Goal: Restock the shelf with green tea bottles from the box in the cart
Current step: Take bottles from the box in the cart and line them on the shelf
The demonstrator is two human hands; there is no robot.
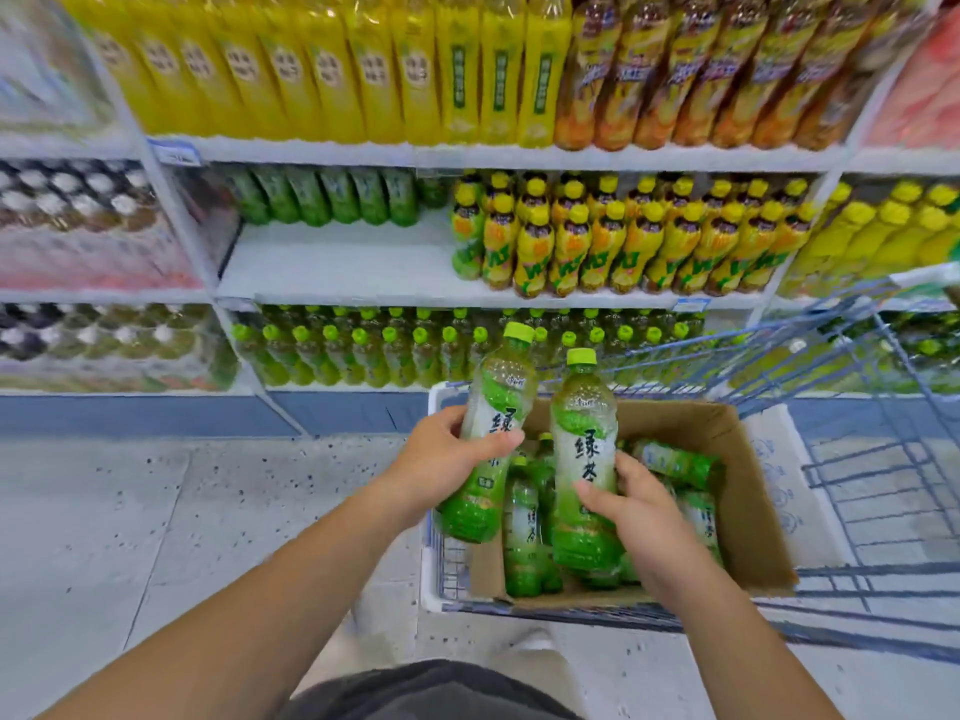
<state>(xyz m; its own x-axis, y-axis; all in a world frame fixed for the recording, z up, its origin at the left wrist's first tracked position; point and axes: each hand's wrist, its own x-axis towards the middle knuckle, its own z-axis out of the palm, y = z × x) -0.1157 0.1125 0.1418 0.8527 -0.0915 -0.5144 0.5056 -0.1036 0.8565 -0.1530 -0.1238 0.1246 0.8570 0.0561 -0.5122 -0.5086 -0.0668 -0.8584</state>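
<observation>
glossy plastic bottles (582, 459), matt cardboard box (748, 511), wire-metal cart (883, 459).

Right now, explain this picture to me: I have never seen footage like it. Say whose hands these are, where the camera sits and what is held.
There is one picture, from a camera worn on a person's head, looking down at their bare hands. The left hand grips one green tea bottle; the right hand grips a second bottle, fingers wrapped round it. Both are lifted above a cardboard box of more bottles, which sits in a wire cart. Ahead, the middle shelf has a bare patch in front of a row of green bottles.
</observation>
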